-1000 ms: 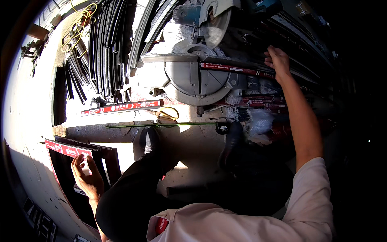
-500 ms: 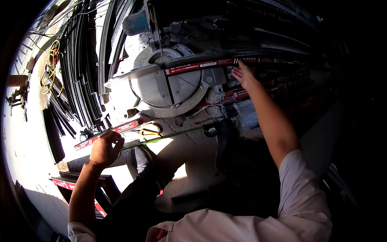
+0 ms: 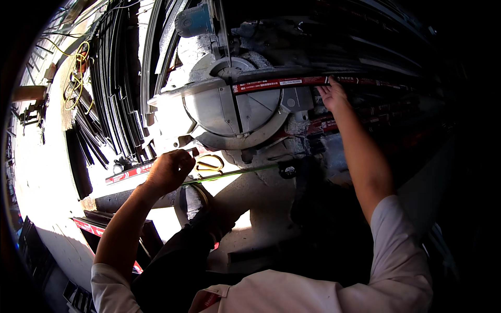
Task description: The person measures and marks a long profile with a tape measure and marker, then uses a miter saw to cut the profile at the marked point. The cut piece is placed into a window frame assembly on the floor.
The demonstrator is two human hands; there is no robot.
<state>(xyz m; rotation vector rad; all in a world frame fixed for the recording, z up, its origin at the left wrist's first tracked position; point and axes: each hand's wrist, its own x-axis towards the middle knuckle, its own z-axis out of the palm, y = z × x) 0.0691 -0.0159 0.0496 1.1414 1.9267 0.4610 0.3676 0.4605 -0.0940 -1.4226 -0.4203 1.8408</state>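
Observation:
A long black profile with a red printed face (image 3: 308, 81) lies across the miter saw's round table (image 3: 255, 112), along its fence. My right hand (image 3: 334, 96) holds this profile to the right of the saw, fingers at its near edge. A shorter red-faced profile (image 3: 128, 174) lies on the bench at the left. My left hand (image 3: 171, 169) is curled over its right end, which pokes out past the fingertips; the exact grip is partly hidden. Scissors with yellow handles (image 3: 210, 163) lie just right of that hand, and a tape measure (image 3: 286, 170) is extended below them.
The saw's blue motor housing (image 3: 194, 21) stands at the back. Long dark profiles (image 3: 112, 83) are stacked at the left, near a yellow cord (image 3: 75, 78). A dark frame with red strips (image 3: 87, 227) stands at the lower left. Deep shadow hides the right side.
My left hand has moved right along the short profile to its end. My right hand stays at the long profile. The whole view has shifted slightly.

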